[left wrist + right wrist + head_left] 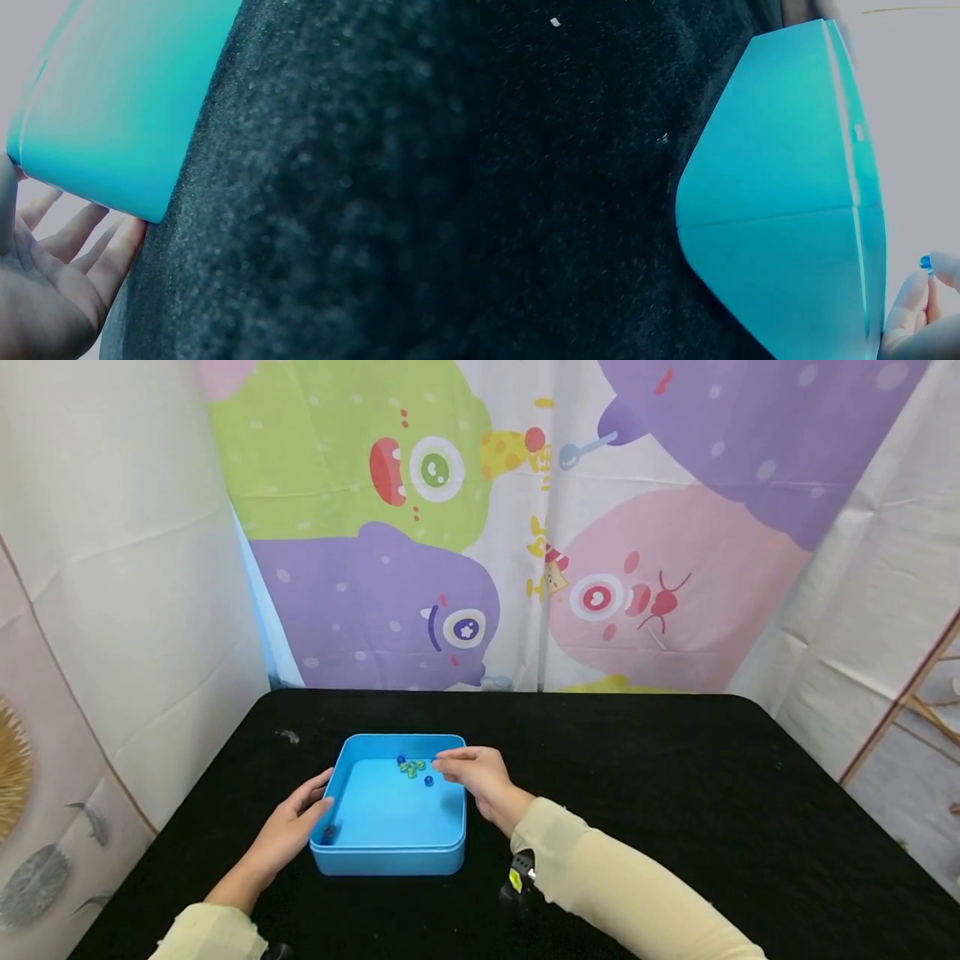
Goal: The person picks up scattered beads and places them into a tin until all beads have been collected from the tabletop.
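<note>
A light blue rectangular box (pixel 390 862) stands on the black table. My left hand (pixel 279 837) rests against its left side, fingers extended along the outer wall and thumb by the rim. Over the box's far right corner, my right hand (pixel 483 783) pinches a small shiny blue bead (pixel 925 263) between thumb and fingertips. Below it on the box floor lies a cluster of yellow-green beads (pixel 412 769), with one blue bead (pixel 429 781) in front and another blue bead (pixel 401 760) behind. Small dark pieces (pixel 328 833) sit in the near left corner.
Black cloth covers the table (pixel 637 760) on all sides of the box. A small greyish scrap (pixel 287 737) lies at the far left. Behind the table hangs a curtain (pixel 517 635) printed with cartoon monsters, and pale fabric (pixel 135 568) closes in the sides.
</note>
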The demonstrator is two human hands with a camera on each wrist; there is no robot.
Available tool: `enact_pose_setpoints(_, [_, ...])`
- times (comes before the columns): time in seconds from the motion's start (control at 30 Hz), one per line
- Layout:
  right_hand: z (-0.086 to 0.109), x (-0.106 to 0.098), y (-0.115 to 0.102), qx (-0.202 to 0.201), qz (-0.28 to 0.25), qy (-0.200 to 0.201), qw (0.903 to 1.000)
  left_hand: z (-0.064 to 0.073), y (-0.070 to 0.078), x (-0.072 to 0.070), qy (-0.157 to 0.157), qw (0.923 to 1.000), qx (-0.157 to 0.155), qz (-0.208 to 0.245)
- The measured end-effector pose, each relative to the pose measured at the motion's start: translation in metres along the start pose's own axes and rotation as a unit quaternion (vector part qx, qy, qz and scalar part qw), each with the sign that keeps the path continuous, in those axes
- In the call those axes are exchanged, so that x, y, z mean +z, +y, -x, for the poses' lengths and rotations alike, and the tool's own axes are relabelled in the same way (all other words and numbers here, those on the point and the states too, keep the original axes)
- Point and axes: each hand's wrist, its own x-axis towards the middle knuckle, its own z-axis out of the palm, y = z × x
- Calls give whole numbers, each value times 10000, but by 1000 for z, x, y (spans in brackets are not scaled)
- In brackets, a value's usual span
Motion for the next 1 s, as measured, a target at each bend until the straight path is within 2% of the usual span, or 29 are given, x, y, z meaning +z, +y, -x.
enact_pose_setpoints(0.63, [4,26,-8,-151,34,-46,9999,1,-1,2,-9,10000,-72,-32])
enact_pose_setpoints(1.0, [0,25,-18,-132,-477,221,9985,1,0,0,-36,10000,-72,-19])
